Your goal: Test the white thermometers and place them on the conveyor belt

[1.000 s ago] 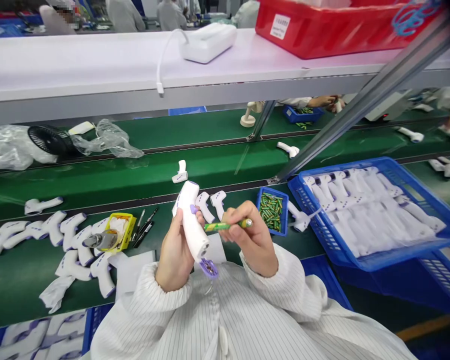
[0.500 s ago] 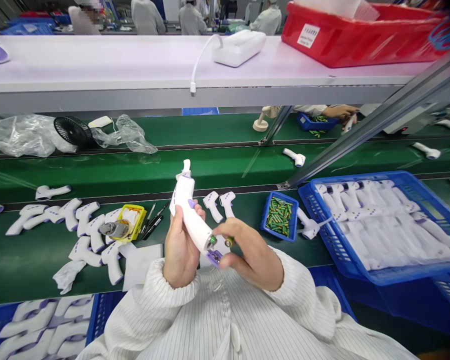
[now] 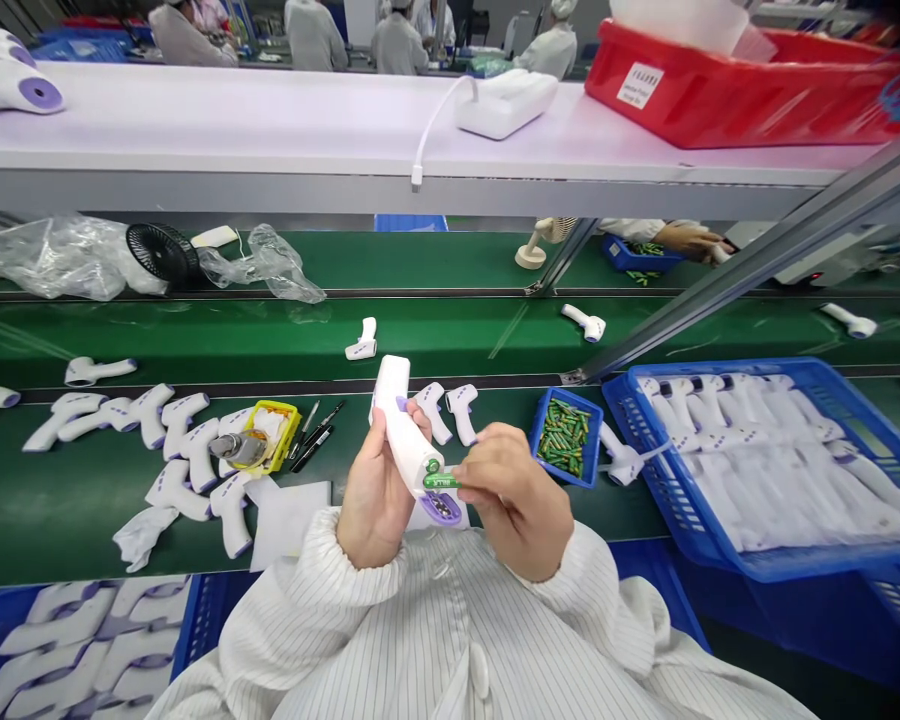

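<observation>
My left hand (image 3: 379, 490) is wrapped round a white infrared thermometer (image 3: 403, 425), its handle end tilted toward me. At that end a purple battery cover (image 3: 442, 507) hangs open, and one green battery end shows in the opening. Between the thumb and fingers of my right hand (image 3: 516, 497) is a green battery (image 3: 440, 481), held sideways at the mouth of the compartment. A blue box of green batteries (image 3: 595, 436) stands beyond my right hand.
Several white thermometers (image 3: 171, 490) lie at the left, around a yellow tray (image 3: 289, 440) with a bottle. A blue basket (image 3: 720, 560) of thermometers sits at the right. Overhead runs a white shelf (image 3: 270, 120) bearing a red bin (image 3: 720, 110); a metal post (image 3: 750, 255) slants down from it.
My right hand has turned the battery sideways and brought it against the thermometer's open end. The thermometer on the belt now shows apart from the one I hold. The view has shifted slightly.
</observation>
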`<state>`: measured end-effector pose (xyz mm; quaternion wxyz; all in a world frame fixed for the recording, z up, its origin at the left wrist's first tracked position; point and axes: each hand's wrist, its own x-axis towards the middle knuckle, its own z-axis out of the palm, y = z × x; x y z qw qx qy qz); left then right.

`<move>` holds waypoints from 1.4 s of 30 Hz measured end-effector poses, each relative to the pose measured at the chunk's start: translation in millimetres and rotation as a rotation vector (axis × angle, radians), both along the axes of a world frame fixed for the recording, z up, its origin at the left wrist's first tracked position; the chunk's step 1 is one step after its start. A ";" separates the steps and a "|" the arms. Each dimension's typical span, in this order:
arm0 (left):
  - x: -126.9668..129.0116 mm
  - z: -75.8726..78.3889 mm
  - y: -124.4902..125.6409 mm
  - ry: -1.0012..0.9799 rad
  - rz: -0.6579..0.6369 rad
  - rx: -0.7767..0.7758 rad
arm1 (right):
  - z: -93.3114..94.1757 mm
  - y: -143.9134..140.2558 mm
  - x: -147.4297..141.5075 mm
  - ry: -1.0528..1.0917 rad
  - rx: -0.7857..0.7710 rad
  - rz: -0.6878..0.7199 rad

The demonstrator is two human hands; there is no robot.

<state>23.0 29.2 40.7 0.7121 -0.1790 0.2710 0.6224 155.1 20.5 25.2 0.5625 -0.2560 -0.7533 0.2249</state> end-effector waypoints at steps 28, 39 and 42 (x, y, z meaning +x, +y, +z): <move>-6.5 -53.7 24.1 0.974 0.216 0.263 | -53.7 41.5 -50.4 0.734 -1.191 0.296; -167.4 -181.0 152.5 1.836 -0.565 0.054 | -174.4 90.6 -59.1 0.009 -1.342 0.232; -208.6 -213.6 196.9 1.934 -0.616 -0.117 | -214.9 95.9 -61.4 -0.177 -1.281 0.064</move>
